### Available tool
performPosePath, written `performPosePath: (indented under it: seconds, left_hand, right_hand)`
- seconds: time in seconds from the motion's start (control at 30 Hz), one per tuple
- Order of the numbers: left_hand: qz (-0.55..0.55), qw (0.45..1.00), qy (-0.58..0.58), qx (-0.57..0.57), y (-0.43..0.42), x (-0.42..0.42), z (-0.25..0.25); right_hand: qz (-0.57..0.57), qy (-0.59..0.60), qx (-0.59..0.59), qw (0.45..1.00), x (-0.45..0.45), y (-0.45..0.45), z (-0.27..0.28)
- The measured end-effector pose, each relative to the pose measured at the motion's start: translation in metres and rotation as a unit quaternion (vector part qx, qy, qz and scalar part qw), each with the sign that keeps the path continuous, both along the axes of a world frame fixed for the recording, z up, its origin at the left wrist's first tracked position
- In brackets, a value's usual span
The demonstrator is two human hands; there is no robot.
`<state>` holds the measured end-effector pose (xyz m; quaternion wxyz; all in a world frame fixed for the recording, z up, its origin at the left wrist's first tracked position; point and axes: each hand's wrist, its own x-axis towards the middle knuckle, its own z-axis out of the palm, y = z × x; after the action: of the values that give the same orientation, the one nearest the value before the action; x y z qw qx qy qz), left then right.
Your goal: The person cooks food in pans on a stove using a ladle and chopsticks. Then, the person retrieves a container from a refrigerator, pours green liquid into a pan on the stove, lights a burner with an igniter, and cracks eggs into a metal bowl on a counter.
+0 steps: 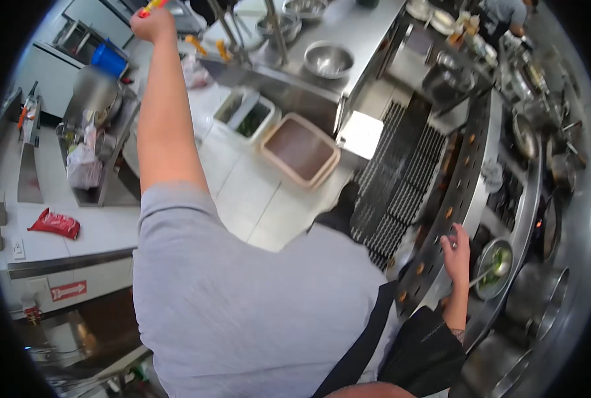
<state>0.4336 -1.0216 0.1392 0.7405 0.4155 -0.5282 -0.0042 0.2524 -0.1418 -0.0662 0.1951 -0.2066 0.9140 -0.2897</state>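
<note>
My left arm [169, 119], in a grey sleeve, stretches to the upper left. My left hand [153, 25] is closed round a small yellow-and-red thing [151, 6], too cut off to name. On the right my right hand [457, 255] is beside the stove front [458, 199], thumb and fingers apart, with nothing plainly in it. Its forearm comes out past black cloth. Close to that hand sits a small metal pan [486, 295] with green food inside. A ladle [501, 268] rests in the pan, its handle pointing toward my wrist.
A brown-filled tub [300, 151] and a white container [246, 114] stand left of the black floor mat [395, 172]. A steel bowl [328, 60] sits on the steel counter. Large pots [537, 298] line the right. A red packet [55, 224] lies far left. Another person [504, 16] is at the back.
</note>
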Motion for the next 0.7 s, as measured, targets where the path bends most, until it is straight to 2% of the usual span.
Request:
performPosePath:
  seconds: [0.03,0.07,0.1,0.13,0.2,0.23,0.27,0.3,0.33,0.37,0.4,0.43,0.47,0.5,0.53,0.57,0.6,0.67,0.7]
  left_hand:
    - [0.002,1.0,-0.019,0.015,0.01,0.017,-0.019]
    - [-0.112,0.987,0.09,0.076,0.018,0.03,-0.031]
    - [-0.219,0.945,0.203,0.132,0.024,0.045,-0.038]
    - [-0.265,0.941,0.143,0.152,0.024,0.067,-0.064]
    - [-0.396,0.864,0.194,0.243,0.044,0.102,-0.126]
    - [-0.47,0.772,0.298,0.307,0.07,0.112,-0.153]
    - [-0.494,0.739,0.294,0.352,0.082,0.125,-0.2]
    - [-0.556,0.663,0.307,0.397,0.139,0.13,-0.218]
    - [-0.588,0.603,0.258,0.473,0.166,0.145,-0.26]
    - [-0.595,0.568,0.283,0.494,0.206,0.148,-0.299]
    - [-0.622,0.514,0.279,0.522,0.252,0.15,-0.316]
    - [-0.651,0.428,0.285,0.558,0.288,0.147,-0.339]
    - [-0.687,0.345,0.275,0.578,0.327,0.144,-0.343]
    - [-0.68,0.345,0.229,0.606,0.36,0.137,-0.35]
    - [-0.69,0.285,0.205,0.633,0.388,0.123,-0.326]
    - [-0.702,0.218,0.192,0.65,0.408,0.111,-0.327]
    - [-0.708,0.178,0.186,0.657,0.427,0.1,-0.312]
    - [-0.721,0.108,0.143,0.669,0.455,0.075,-0.291]
    - [-0.739,0.094,0.1,0.659,0.466,0.067,-0.28]
  right_hand:
    - [-0.047,-0.03,-0.021,0.998,0.026,0.001,0.007]
    - [-0.045,-0.042,-0.011,0.998,0.046,0.007,0.006]
    - [-0.042,-0.041,-0.021,0.998,0.06,0.01,0.006]
    - [-0.037,-0.037,-0.036,0.998,0.07,0.009,0.006]
    - [-0.039,-0.044,-0.04,0.997,0.09,0.006,0.01]
    - [-0.036,-0.074,-0.041,0.996,0.096,0.006,0.01]
    - [-0.03,-0.104,-0.043,0.993,0.099,0.001,0.01]
    - [-0.016,-0.097,-0.029,0.995,0.103,-0.006,0.013]
    - [-0.01,-0.095,-0.029,0.995,0.106,-0.017,0.016]
    - [-0.011,-0.123,-0.037,0.992,0.11,-0.028,0.019]
    - [-0.01,-0.152,-0.047,0.987,0.113,-0.04,0.021]
    - [0.024,-0.123,-0.078,0.989,0.117,-0.049,0.012]
    - [0.032,-0.123,-0.077,0.989,0.122,-0.061,0.007]
    - [0.054,-0.143,-0.081,0.985,0.127,-0.077,0.004]
    - [0.073,-0.162,-0.084,0.98,0.132,-0.093,0.002]
    - [0.083,-0.192,-0.089,0.974,0.138,-0.108,0.0]
    - [0.086,-0.189,-0.085,0.975,0.146,-0.125,0.0]
    - [0.041,-0.231,-0.217,0.948,0.162,-0.159,-0.001]
    - [0.034,-0.285,-0.261,0.922,0.159,-0.17,-0.007]
